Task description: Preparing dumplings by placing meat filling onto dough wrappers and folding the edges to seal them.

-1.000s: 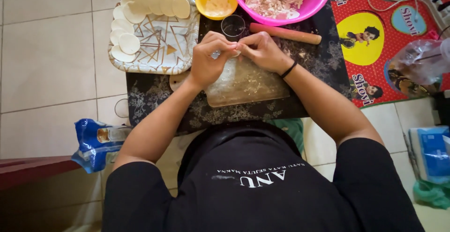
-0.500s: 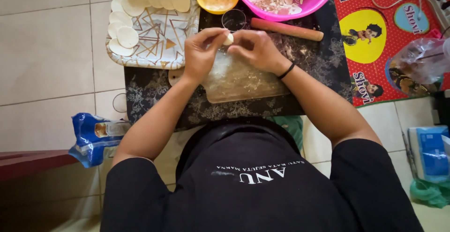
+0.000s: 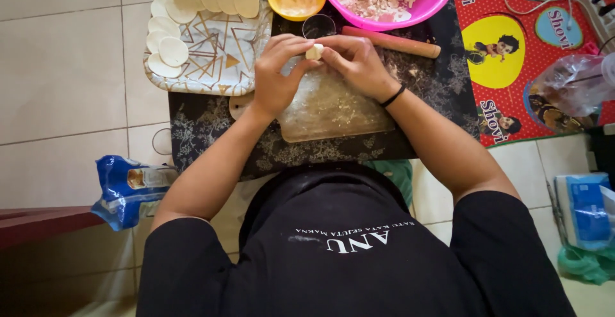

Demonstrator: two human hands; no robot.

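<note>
We pinch the dumpling [image 3: 314, 52] between left hand [image 3: 277, 73] and right hand [image 3: 355, 62], best sealing with small, even presses above the board [image 3: 333, 109].

Both arms reach forward from the shoulders and bend inward at the elbows, so the forearms converge and the hands meet in front of the body. The left hand [image 3: 277, 73] is curled, knuckles up, its fingers [image 3: 296, 47] bunched toward the right. The right hand [image 3: 356, 63] mirrors it, fingers pinched together at the tips against the left ones. A dark band circles the right wrist.
</note>
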